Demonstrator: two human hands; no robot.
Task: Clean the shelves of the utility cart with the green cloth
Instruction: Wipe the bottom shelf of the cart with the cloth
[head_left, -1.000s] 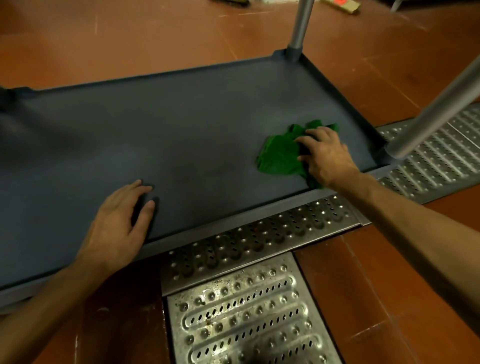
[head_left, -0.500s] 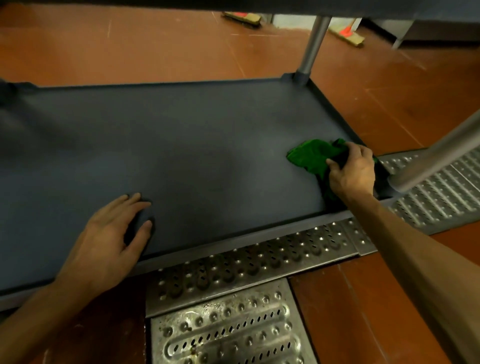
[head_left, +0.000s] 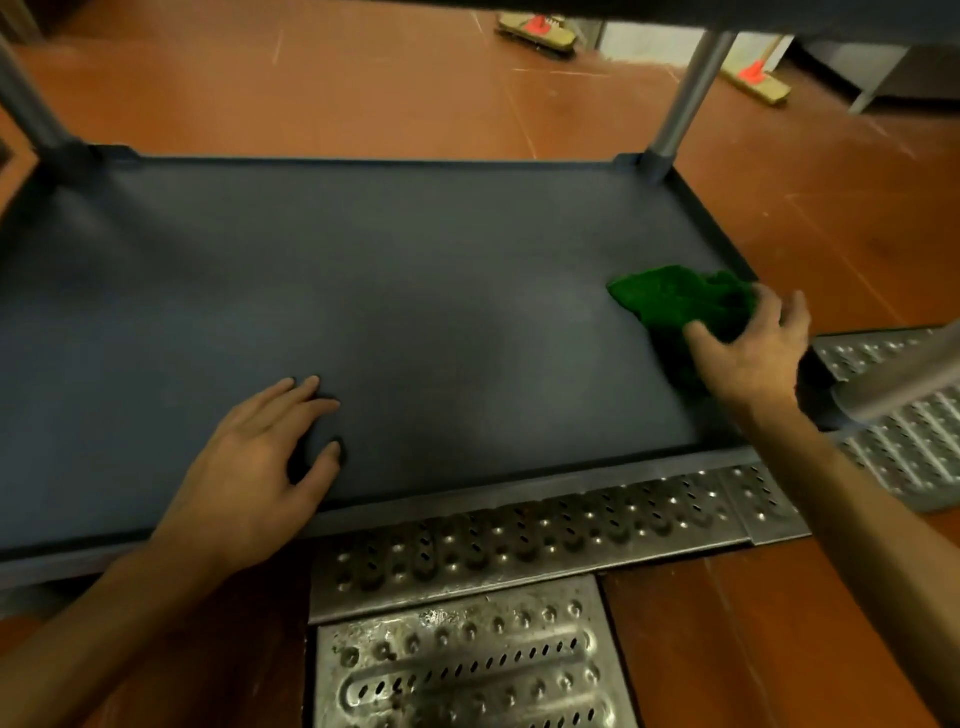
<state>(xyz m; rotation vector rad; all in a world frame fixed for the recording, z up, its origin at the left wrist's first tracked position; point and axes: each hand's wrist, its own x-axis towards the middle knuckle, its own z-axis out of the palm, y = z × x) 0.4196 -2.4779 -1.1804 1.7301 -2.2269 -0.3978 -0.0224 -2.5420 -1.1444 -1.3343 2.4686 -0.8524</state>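
The lowest shelf (head_left: 415, 291) of the grey utility cart fills the view, a flat dark tray with a raised rim. A crumpled green cloth (head_left: 675, 301) lies on it near the right edge. My right hand (head_left: 753, 353) lies on the cloth's near right part, thumb and fingers curled round the fabric. My left hand (head_left: 260, 457) rests flat on the shelf near its front rim, fingers spread and straight. Part of the cloth is hidden under my right hand.
Grey cart posts rise at the back right corner (head_left: 685, 98), the back left (head_left: 26, 104) and the front right (head_left: 904, 374). The shelf above crosses the top edge. Perforated metal drain grates (head_left: 467, 660) lie in the red floor. Brooms (head_left: 540, 34) lie on the floor behind.
My right hand has carried the cloth from the shelf's middle right toward the right rim. The view has tilted up, showing the back of the shelf. My left hand has stayed put.
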